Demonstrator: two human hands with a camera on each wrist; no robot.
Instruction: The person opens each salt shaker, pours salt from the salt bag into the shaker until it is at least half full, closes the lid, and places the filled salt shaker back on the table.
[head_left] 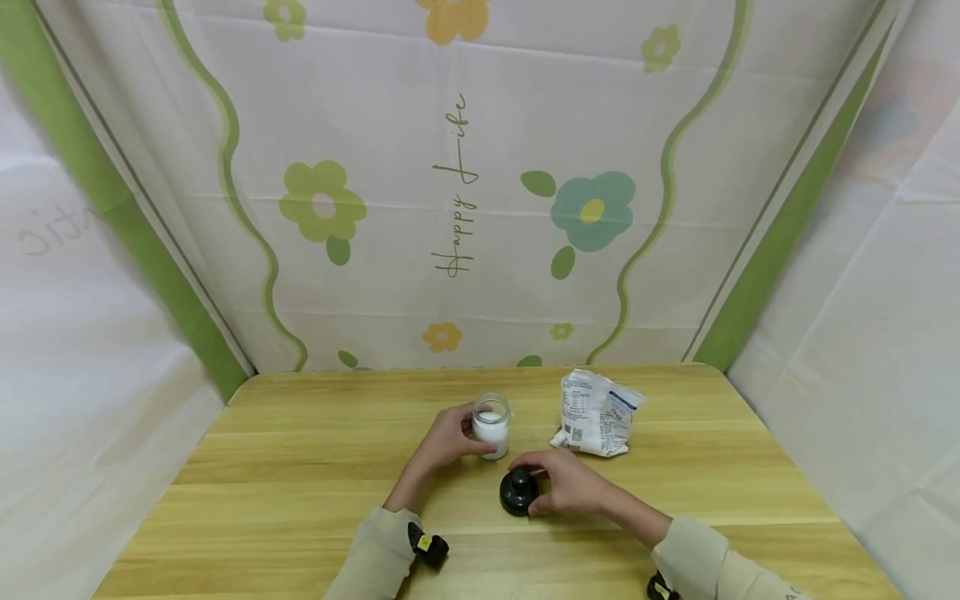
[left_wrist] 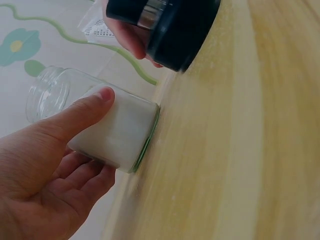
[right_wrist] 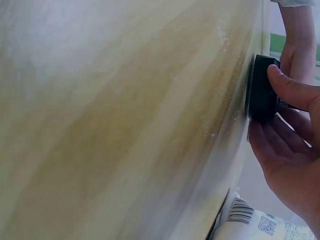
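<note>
A clear glass jar [head_left: 491,429], lidless and partly filled with white powder [left_wrist: 122,125], stands upright on the wooden table. My left hand [head_left: 447,437] grips it from the left, thumb across the near side and the other fingers round the back. Just nearer to me and to the right, a round black lid [head_left: 519,493] with a raised knob sits low at the tabletop. My right hand [head_left: 564,482] holds this lid from its right side; in the right wrist view the thumb [right_wrist: 282,82] presses on it and the fingers curl along its edge.
Behind the right hand stands a crumpled white printed bag [head_left: 597,414]. Scattered white grains [right_wrist: 212,134] dot the wooden table [head_left: 285,500]. A flower-patterned white cloth [head_left: 465,317] rises behind the table, with white cloth on both sides.
</note>
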